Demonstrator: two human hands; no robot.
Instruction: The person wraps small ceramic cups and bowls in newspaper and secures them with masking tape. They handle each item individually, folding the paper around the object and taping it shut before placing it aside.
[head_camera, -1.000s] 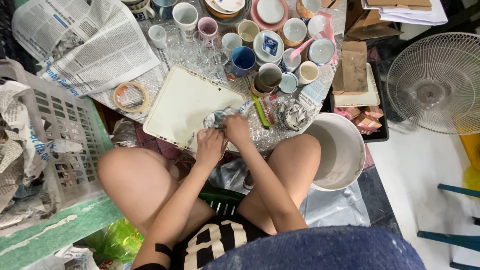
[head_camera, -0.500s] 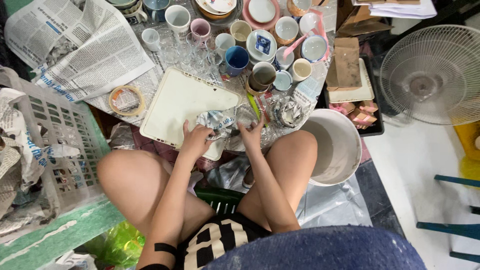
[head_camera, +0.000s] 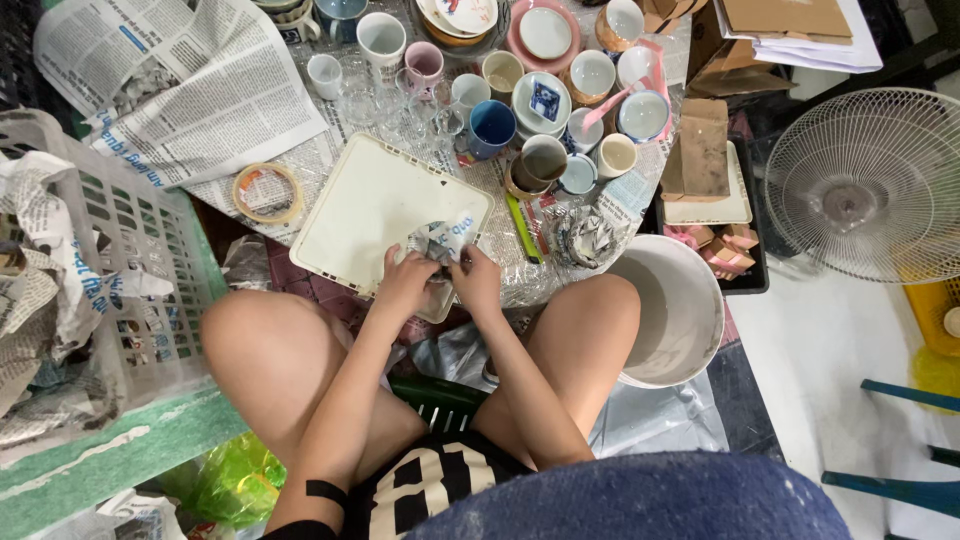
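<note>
1. White laundry basket (head_camera: 130, 260), far left, stuffed with crumpled newspaper, slatted wall facing the person's left knee.
2. White fan (head_camera: 868, 185) lying face up at right edge, on the floor, well apart from the hands.
3. White bucket (head_camera: 690, 340) just beside the right knee, inside looks bare and greyish.
4. Open newspaper sheets (head_camera: 190, 90) spread top left, partly under the tray.
5. Cream plastic tray (head_camera: 370, 205), flat, tilted diagonally on the paper-covered surface; the near corner sits under the hands.
6. Cluster of cups and bowls (head_camera: 545, 100) beyond the tray, top centre: blue mug, pink mug, white cups, small clear glasses, plates stacked behind. All upright, packed close, some touching.
7. Cardboard pieces (head_camera: 705, 145) on a second pale tray, right of the cups.
8. Roll of tape (head_camera: 265, 192) lying flat, left of the cream tray, just beside its edge.
9. Crumpled foil-like wad (head_camera: 588, 238) between the tray and the bucket.
10. Left hand (head_camera: 405, 285) and right hand (head_camera: 475, 280) close together, both clamped on a newspaper-wrapped bundle (head_camera: 440, 240), fingers curled around its near side.
11. Bundle rests at the tray's near-right corner, touching both hands; what is inside cannot be seen.
12. Green marker-like stick (head_camera: 522, 228) lying right of the bundle, near but apart.
</note>
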